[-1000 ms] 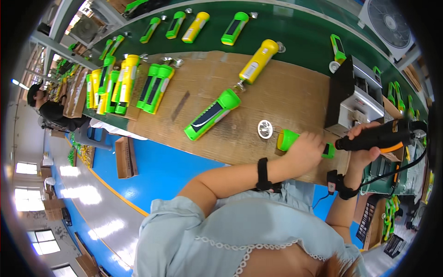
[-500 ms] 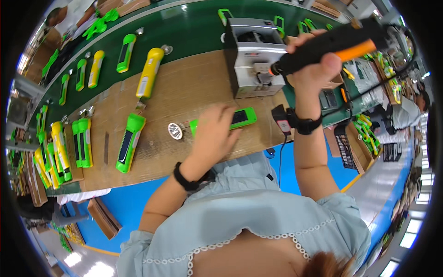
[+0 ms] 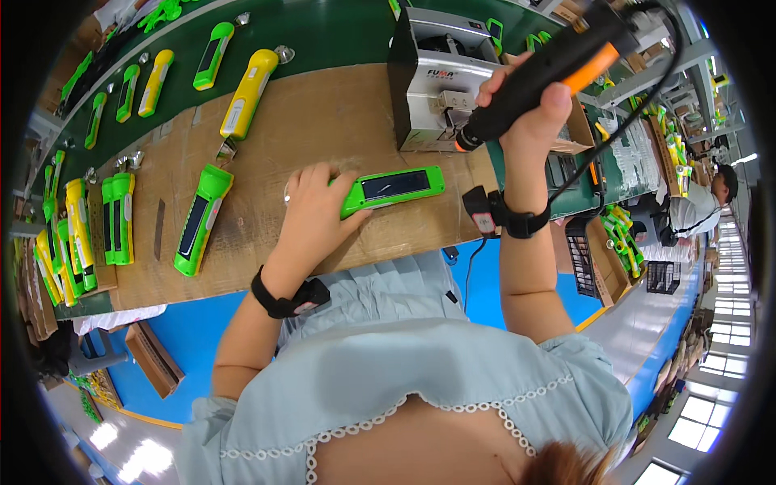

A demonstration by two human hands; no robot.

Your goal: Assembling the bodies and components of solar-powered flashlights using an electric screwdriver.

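Note:
My left hand (image 3: 314, 208) is closed round the left end of a green flashlight body (image 3: 396, 187), which lies on the cardboard with its dark panel facing up. A small shiny bit shows at the edge of that hand; most of it is hidden. My right hand (image 3: 529, 117) grips a black electric screwdriver (image 3: 525, 85) with an orange strip and a cable. Its tip points down to the left, just below the front outlet of a silver and black screw feeder box (image 3: 432, 93). Whether a screw sits on the tip, I cannot tell.
Left on the cardboard sheet (image 3: 267, 174) lie a green flashlight (image 3: 202, 218) and a yellow flashlight (image 3: 249, 93), with reflectors hanging from some. Several more stand along the left edge. A crate (image 3: 580, 255) and box of flashlights are at the right. Another person (image 3: 697, 206) sits beyond.
My left hand has slid left to the flashlight body's end, uncovering its panel. The screwdriver tip has come away from the feeder's outlet, downward. The whole view has shifted slightly.

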